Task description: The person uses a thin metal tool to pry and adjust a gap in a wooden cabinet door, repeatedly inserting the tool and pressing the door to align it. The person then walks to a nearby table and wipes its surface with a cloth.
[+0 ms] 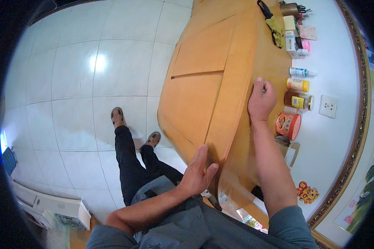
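A wooden cabinet [202, 93] with recessed front panels stands before me. My left hand [197, 174] is spread with its thumb apart, its fingertips at the cabinet front near the rounded end; it holds nothing that I can see. Over the front edge of the cabinet top, my right hand [263, 101] has its fingers curled in; whether something small is inside is hidden. Beside that hand, along the wall, stand an amber jar [294, 100] with a yellow label, a yellow-capped bottle [297, 84] and a red food tub [288, 126].
Farther along the top are a blue spray bottle [299, 72], small boxes [291, 43], a brown holder with scissors [290, 10] and a black and yellow-green cloth item [273, 26]. A wall socket [328, 106] sits behind. White floor tiles [71, 74] extend left; a white appliance [59, 205] stands lower left.
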The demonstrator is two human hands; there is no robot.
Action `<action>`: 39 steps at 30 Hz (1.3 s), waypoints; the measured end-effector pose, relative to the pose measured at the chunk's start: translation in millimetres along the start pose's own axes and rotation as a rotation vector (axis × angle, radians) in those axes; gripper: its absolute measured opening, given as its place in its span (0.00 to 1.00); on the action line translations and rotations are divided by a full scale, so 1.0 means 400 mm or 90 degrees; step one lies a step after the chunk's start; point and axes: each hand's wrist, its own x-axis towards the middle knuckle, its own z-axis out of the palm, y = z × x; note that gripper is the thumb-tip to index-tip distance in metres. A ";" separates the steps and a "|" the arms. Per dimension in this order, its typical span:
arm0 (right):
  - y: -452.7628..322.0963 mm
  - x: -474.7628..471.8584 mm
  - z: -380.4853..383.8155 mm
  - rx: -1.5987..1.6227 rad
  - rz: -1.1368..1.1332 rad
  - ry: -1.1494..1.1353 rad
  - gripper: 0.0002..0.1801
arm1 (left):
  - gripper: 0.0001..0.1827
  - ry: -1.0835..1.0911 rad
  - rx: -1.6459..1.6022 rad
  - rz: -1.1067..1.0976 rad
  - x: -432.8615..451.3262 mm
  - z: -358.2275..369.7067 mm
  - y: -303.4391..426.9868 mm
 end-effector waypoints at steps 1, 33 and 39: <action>0.001 0.000 0.002 0.000 -0.008 0.005 0.18 | 0.37 0.010 0.014 0.015 0.007 -0.002 -0.004; -0.033 0.008 -0.026 0.008 0.054 -0.008 0.14 | 0.41 -0.277 0.044 -0.149 0.444 -0.195 0.200; -0.013 0.009 -0.003 -0.027 0.052 -0.010 0.13 | 0.35 -0.171 0.049 -0.043 0.567 -0.215 0.101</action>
